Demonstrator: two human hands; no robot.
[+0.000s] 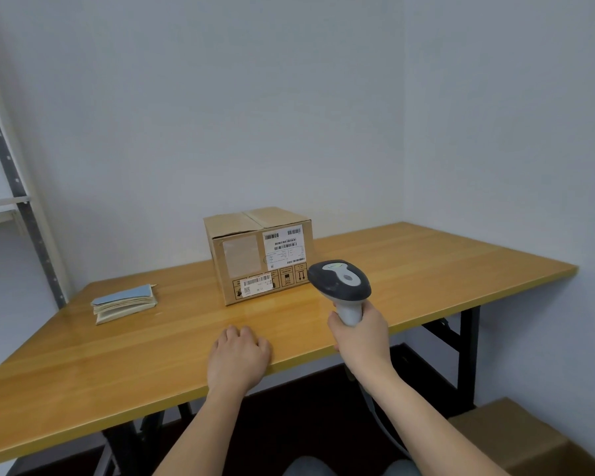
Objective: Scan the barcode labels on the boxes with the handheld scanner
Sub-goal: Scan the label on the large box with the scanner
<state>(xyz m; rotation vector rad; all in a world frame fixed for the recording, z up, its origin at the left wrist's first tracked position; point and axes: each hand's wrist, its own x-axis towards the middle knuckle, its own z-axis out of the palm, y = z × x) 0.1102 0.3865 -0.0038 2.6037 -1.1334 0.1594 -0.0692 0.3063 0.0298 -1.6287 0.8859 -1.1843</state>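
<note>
A light wooden table with black metal legs (426, 255) stood in the corner of a pale grey-walled room. A closed brown cardboard box (260, 254) sat toward the far middle of the tabletop, its front face carrying a large white barcode label (284, 247) at upper right and a small white barcode label (257, 285) at the lower edge. The right hand (361, 334) gripped the pale handle of a dark grey handheld scanner (340, 281), whose head sat just right of the box. The left hand (237, 355) rested on the near table edge, fingers curled under, holding nothing. A stack of blue-covered booklets (126, 304) lay to the left.
</note>
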